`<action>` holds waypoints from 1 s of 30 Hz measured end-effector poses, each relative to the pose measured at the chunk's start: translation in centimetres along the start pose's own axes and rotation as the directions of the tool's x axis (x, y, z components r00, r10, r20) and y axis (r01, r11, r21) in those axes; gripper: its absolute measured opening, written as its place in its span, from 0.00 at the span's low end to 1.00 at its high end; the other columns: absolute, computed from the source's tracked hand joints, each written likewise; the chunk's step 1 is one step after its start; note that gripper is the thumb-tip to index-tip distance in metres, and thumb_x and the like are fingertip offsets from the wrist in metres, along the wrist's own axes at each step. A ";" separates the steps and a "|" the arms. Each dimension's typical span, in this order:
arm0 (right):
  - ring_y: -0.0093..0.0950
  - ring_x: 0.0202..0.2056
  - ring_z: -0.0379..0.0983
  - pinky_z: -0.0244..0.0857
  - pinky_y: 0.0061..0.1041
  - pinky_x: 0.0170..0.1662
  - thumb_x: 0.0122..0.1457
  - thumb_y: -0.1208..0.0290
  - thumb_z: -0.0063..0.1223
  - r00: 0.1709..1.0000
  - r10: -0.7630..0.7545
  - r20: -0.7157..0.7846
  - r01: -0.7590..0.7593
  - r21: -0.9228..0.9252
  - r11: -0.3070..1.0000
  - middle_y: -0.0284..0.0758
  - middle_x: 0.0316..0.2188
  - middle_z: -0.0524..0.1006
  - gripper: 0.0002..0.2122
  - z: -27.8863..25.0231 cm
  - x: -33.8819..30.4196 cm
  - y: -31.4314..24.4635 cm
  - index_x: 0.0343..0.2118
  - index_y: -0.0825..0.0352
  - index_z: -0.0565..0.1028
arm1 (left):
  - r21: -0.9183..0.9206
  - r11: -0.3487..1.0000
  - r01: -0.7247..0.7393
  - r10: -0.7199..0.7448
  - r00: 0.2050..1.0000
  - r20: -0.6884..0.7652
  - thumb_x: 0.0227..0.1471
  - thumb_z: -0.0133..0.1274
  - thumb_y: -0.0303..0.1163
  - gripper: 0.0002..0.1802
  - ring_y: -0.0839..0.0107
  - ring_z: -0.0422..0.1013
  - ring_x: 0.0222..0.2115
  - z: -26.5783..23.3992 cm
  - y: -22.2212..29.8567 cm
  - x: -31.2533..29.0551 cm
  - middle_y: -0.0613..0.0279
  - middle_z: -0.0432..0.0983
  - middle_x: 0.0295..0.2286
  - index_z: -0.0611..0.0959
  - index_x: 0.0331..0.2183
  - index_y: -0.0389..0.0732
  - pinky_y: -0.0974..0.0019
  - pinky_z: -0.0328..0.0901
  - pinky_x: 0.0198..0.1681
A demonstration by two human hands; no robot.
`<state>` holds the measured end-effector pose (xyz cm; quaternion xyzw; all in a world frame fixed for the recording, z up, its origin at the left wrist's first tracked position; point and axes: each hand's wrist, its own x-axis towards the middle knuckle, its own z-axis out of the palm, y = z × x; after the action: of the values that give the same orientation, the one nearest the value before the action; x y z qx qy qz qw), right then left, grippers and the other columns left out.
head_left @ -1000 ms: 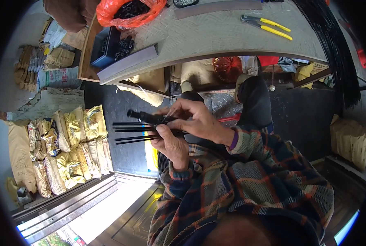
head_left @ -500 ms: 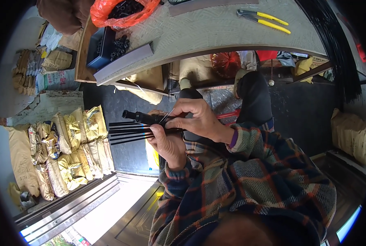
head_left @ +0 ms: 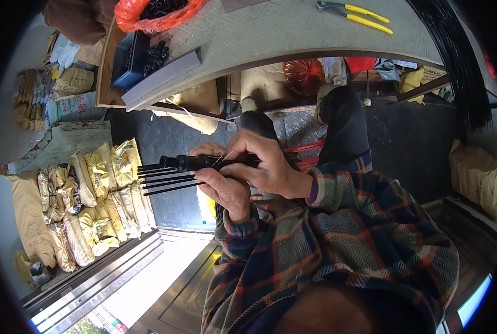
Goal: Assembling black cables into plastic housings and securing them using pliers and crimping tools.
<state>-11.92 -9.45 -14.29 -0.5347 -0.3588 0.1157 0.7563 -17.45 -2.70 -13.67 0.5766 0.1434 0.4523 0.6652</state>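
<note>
In front of my lap, my left hand (head_left: 223, 192) is closed around a black ribbed tube (head_left: 188, 162) and a bunch of thin black rods (head_left: 167, 186). The rods fan out to the left past the fingers, and the tube's hollow end points the same way. My right hand (head_left: 268, 167) is closed over the other side of the bunch. Thumb and finger pinch at a thin shiny wire (head_left: 221, 157) that crosses the tube. The rods' right ends are hidden by my hands.
Ahead is a workbench (head_left: 259, 42) with yellow-handled pliers (head_left: 359, 18), a blue bin (head_left: 131, 64) of small black parts, and a red plastic bag (head_left: 159, 19). Long black rods (head_left: 454, 61) hang off its right end. Wrapped packages (head_left: 87, 206) lie at left.
My hands and the held tube with its rods have shifted slightly left. The left fingers now curl more over the rods; the right hand still pinches at the same spot.
</note>
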 end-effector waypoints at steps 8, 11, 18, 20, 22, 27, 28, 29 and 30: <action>0.19 0.37 0.62 0.58 0.18 0.40 0.41 0.78 0.62 0.958 0.252 0.133 -0.282 0.323 0.903 0.30 0.35 0.65 0.17 -0.3 0.1 0.5 0.35 0.66 0.67 | -0.030 1.000 0.010 -0.009 1.000 0.021 0.51 0.38 0.58 0.30 0.72 0.56 0.27 0.4 0.8 -0.4 0.62 0.57 0.26 0.66 0.27 0.36 0.69 0.54 0.34; 0.17 0.35 0.62 0.59 0.16 0.38 0.40 0.76 0.64 0.892 0.368 0.263 -0.452 0.494 0.743 0.27 0.34 0.64 0.22 -0.6 0.5 0.6 0.39 0.64 0.65 | -0.009 0.998 -0.061 0.061 0.996 0.069 0.51 0.39 0.58 0.29 0.71 0.56 0.28 -0.5 0.2 -0.5 0.62 0.57 0.26 0.67 0.28 0.37 0.67 0.54 0.35; 0.14 0.33 0.60 0.58 0.13 0.34 0.37 0.75 0.66 0.837 0.373 0.400 -0.537 0.469 0.701 0.25 0.33 0.64 0.26 -1.9 1.5 0.4 0.40 0.64 0.65 | -0.037 0.990 -0.137 0.141 0.978 0.154 0.52 0.39 0.55 0.27 0.70 0.57 0.28 1.0 0.9 -0.3 0.62 0.57 0.26 0.67 0.27 0.37 0.66 0.56 0.36; 0.14 0.33 0.60 0.58 0.13 0.34 0.36 0.75 0.67 0.825 0.348 0.445 -0.551 0.499 0.669 0.25 0.33 0.64 0.27 -1.8 1.7 0.6 0.41 0.64 0.65 | 0.072 0.973 -0.217 0.191 0.946 0.263 0.50 0.38 0.60 0.30 0.72 0.56 0.26 0.7 0.9 0.0 0.63 0.57 0.25 0.65 0.27 0.38 0.69 0.55 0.33; 0.15 0.33 0.60 0.57 0.13 0.36 0.35 0.76 0.67 0.828 0.370 0.421 -0.558 0.565 0.608 0.24 0.33 0.64 0.28 -1.9 1.3 1.0 0.42 0.65 0.64 | 0.046 0.989 -0.141 0.126 0.963 0.237 0.49 0.46 0.46 0.19 0.73 0.57 0.28 1.3 2.0 -0.4 0.63 0.58 0.26 0.66 0.30 0.38 0.68 0.56 0.36; 0.17 0.39 0.62 0.57 0.18 0.45 0.45 0.73 0.59 0.834 0.255 0.490 -0.543 0.641 0.542 0.28 0.36 0.67 0.24 -2.3 1.0 2.1 0.46 0.67 0.64 | 0.330 0.942 -0.053 -0.035 0.966 0.255 0.43 0.48 0.21 0.15 0.75 0.59 0.31 0.9 2.4 -0.8 0.63 0.60 0.28 0.66 0.36 0.37 0.68 0.58 0.40; 0.17 0.39 0.62 0.57 0.18 0.45 0.45 0.73 0.59 0.841 0.258 0.475 -0.531 0.637 0.559 0.28 0.36 0.67 0.24 -3.3 1.3 1.8 0.46 0.67 0.64 | 0.335 0.939 -0.084 0.006 0.974 0.228 0.43 0.47 0.22 0.15 0.75 0.60 0.31 1.2 2.1 -0.6 0.63 0.60 0.28 0.66 0.37 0.37 0.69 0.59 0.39; 0.18 0.41 0.63 0.58 0.19 0.46 0.46 0.72 0.59 0.826 0.276 0.491 -0.553 0.614 0.563 0.29 0.39 0.67 0.24 -4.7 1.4 1.3 0.46 0.67 0.64 | 0.334 0.940 -0.066 0.000 0.981 0.193 0.43 0.47 0.20 0.16 0.75 0.61 0.28 1.5 1.9 -0.5 0.62 0.62 0.27 0.65 0.38 0.36 0.69 0.62 0.35; 0.20 0.44 0.64 0.59 0.19 0.46 0.46 0.71 0.59 0.805 0.295 0.514 -0.583 0.597 0.552 0.30 0.41 0.68 0.24 -5.9 1.7 0.5 0.47 0.67 0.64 | 0.332 0.941 -0.061 -0.006 0.981 0.196 0.43 0.47 0.20 0.16 0.75 0.61 0.28 2.0 2.0 -0.4 0.62 0.62 0.27 0.65 0.38 0.36 0.69 0.62 0.35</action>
<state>-6.63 -12.59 -15.07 -0.2294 -0.2635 0.5320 0.7713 -17.16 -4.46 -11.40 0.7250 0.1450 0.3720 0.5612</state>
